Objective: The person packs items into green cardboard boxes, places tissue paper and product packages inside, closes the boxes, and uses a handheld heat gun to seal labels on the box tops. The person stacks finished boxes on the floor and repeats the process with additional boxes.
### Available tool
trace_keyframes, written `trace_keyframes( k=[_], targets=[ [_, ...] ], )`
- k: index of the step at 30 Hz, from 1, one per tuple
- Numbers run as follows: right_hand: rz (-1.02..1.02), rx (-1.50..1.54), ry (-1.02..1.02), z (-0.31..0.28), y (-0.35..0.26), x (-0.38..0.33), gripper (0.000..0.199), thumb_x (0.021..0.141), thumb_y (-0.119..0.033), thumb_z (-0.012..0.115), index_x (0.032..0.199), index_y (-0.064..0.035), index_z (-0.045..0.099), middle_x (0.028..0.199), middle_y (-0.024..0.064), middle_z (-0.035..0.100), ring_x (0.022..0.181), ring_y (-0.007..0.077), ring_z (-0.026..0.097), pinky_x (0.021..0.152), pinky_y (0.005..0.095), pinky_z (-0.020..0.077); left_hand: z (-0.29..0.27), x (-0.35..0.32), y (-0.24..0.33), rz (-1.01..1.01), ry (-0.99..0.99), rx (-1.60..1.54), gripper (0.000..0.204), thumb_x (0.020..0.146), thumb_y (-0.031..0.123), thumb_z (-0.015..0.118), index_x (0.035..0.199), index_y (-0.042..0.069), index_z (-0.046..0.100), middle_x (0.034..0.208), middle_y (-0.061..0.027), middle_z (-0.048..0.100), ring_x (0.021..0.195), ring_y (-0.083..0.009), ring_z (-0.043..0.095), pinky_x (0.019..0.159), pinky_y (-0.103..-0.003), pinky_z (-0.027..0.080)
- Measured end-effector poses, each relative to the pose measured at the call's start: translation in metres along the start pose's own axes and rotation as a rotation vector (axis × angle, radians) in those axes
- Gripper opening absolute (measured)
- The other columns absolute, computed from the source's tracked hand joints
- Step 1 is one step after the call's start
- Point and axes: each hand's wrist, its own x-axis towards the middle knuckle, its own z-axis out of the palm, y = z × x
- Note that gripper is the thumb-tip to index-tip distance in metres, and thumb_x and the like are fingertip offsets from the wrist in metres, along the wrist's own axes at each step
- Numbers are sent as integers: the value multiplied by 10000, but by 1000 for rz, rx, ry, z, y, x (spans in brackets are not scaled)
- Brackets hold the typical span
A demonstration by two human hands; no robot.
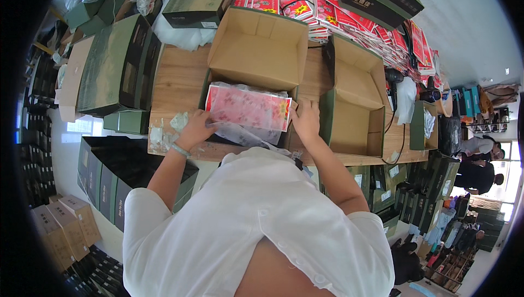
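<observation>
A big dark green box sits at the left end of the wooden table. The left hand grips the left edge of a red packet in clear plastic, fingers closed on it. The packet lies over an open cardboard box. The right hand pinches its right edge. Another open box stands just right.

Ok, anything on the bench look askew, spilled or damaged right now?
Nothing damaged. The red packet in clear plastic, held by the left hand and right hand, lies slightly tilted across the open carton. Crumpled plastic scraps litter the wooden table by the left hand.
</observation>
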Motion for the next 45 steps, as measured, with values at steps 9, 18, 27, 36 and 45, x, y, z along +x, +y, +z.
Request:
trace_keyframes(
  k=[9,18,27,36,45],
  targets=[
    [-16,-175,-209,56,11,49,222,849,-92,529,1007,12,646,993,244,648,929,383,652,792,470,529,10,7,-6,-294,223,-503,309,818,256,703,955,-20,680,944,-183,660,813,-306,620,748,-386,493],
    [-56,-175,-584,54,5,49,264,799,-62,563,1047,-8,634,1024,260,638,973,412,626,827,480,504,32,-6,-18,-101,378,-25,121,792,103,657,890,49,701,1009,-218,611,964,-378,573,818,-438,477],
    [-181,-260,-398,34,15,12,425,878,-173,570,1294,-95,521,1336,193,478,1168,396,481,964,474,412,9,-16,27,200,205,-101,353,875,251,632,1207,136,597,1139,-147,616,1069,-374,554,987,-526,363],
    [-215,54,-598,-35,-6,-84,281,878,-198,623,1121,-58,608,1068,204,618,1034,401,569,862,474,451,-2,-37,-4,115,-68,59,222,860,153,618,1077,114,649,996,-103,672,998,-305,610,1067,-490,326],
    [-159,-45,-275,36,19,-37,153,840,-200,658,896,-57,652,884,151,658,862,358,611,745,432,477,8,-21,6,46,369,234,180,827,114,613,1004,102,644,976,-91,640,983,-299,556,943,-440,355]
  ],
)
